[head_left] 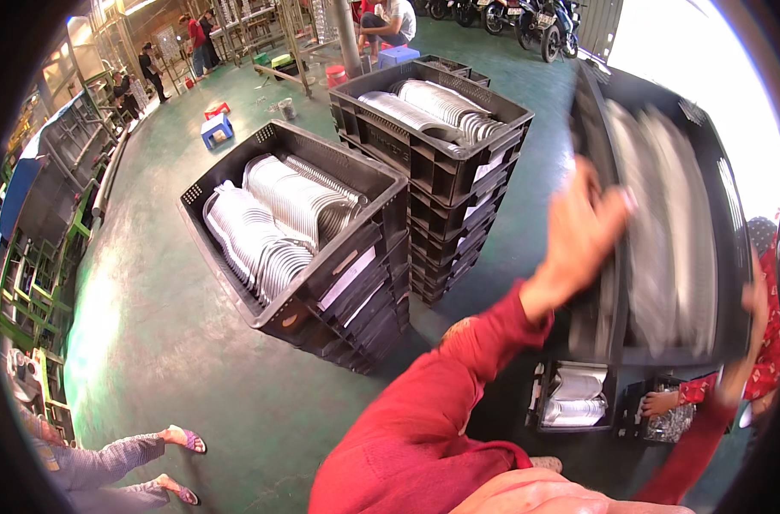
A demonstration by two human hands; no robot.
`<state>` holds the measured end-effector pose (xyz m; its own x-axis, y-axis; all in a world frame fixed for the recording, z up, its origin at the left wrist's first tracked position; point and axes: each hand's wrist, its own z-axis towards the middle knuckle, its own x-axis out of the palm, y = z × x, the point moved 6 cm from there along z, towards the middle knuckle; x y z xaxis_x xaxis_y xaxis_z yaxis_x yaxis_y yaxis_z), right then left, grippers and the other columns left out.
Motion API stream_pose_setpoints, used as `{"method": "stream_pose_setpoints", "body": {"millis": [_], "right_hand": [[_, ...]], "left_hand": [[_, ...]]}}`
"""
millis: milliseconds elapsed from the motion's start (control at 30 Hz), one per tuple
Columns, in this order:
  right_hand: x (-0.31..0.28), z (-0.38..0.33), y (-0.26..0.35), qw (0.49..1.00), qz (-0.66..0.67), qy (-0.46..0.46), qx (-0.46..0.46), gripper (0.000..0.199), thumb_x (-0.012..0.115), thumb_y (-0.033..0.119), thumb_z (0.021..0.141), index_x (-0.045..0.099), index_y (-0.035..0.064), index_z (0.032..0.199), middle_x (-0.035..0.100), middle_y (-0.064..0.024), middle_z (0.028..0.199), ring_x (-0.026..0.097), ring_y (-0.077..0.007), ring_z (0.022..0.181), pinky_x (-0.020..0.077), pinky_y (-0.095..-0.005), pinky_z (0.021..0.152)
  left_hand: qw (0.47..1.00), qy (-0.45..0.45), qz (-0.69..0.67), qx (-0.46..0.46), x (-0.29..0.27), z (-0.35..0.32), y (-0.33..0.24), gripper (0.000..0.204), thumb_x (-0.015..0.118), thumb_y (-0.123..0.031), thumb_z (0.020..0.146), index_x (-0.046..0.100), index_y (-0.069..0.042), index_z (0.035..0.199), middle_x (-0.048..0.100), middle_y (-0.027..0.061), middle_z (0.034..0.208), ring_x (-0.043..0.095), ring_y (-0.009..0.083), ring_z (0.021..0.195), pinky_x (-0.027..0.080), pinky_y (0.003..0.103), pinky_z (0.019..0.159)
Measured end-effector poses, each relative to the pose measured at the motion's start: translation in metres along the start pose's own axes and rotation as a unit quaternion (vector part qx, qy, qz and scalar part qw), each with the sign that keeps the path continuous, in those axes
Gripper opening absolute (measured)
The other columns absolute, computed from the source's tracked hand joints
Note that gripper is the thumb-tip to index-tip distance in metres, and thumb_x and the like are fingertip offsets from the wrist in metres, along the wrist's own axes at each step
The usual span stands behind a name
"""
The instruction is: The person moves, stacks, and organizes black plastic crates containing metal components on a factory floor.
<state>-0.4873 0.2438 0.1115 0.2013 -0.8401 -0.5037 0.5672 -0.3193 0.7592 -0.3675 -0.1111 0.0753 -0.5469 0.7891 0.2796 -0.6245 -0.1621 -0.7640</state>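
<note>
- head view puts our left hand [581, 231] on the near left wall of a raised black crate [733, 257], fingers spread and laid flat against the rim; it is blurred, so we cannot tell whether the fingers hook over the edge or only press on it.
- our right hand [754, 295] sits at the crate's right wall, close to the picture's rim; it is thin and smeared there, and we cannot tell if it grips or just steadies.
- so our hands are well apart, one on each side wall, with the crate between them and lifted in front of us.
- the crate's long axis runs away from us, from near bottom to far top; rows of silvery metal discs [664, 240] lie inside it along that axis. the left hand shows more plainly and looks nearer the crate's near corner.
- below the crate, on the green floor [167, 325], two smaller black crates [574, 396] hold more silvery pieces, and another person's hand [660, 403] in a red patterned sleeve reaches into the right one.
- to our left stand two stacks of black crates [321, 257], the further stack [441, 120] taller, both topped with discs.
- someone's sandalled feet [180, 463] rest at the floor's lower left corner; other people work far off at the top edge.
</note>
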Motion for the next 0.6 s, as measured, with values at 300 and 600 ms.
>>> {"method": "stream_pose_setpoints", "body": {"millis": [300,600], "right_hand": [[0.239,0.253,0.147,0.897,0.245,0.218,-0.297,0.021,0.048,0.031,0.085,0.051,0.0112,0.078,0.045,-0.0042,0.132,0.048,-0.0110,0.106,0.0412,-0.0226,0.089],[0.368,0.357,0.091,0.915,0.300,0.266,-0.050,0.037,0.054,0.011,0.067,0.066,0.0053,0.101,0.064,-0.0024,0.085,0.053,-0.0045,0.058,0.0439,-0.0167,0.050]], "left_hand": [[0.945,-0.278,0.104,0.133,-0.163,0.173,-0.023,0.040,0.061,-0.035,0.073,0.052,0.004,0.075,0.050,0.0096,0.071,0.046,0.0214,0.066,0.038,0.033,0.064],[0.950,-0.299,0.004,0.093,-0.207,0.178,0.042,0.036,0.054,-0.032,0.074,0.055,0.004,0.075,0.058,0.0107,0.071,0.054,0.0207,0.061,0.044,0.030,0.061]]}}
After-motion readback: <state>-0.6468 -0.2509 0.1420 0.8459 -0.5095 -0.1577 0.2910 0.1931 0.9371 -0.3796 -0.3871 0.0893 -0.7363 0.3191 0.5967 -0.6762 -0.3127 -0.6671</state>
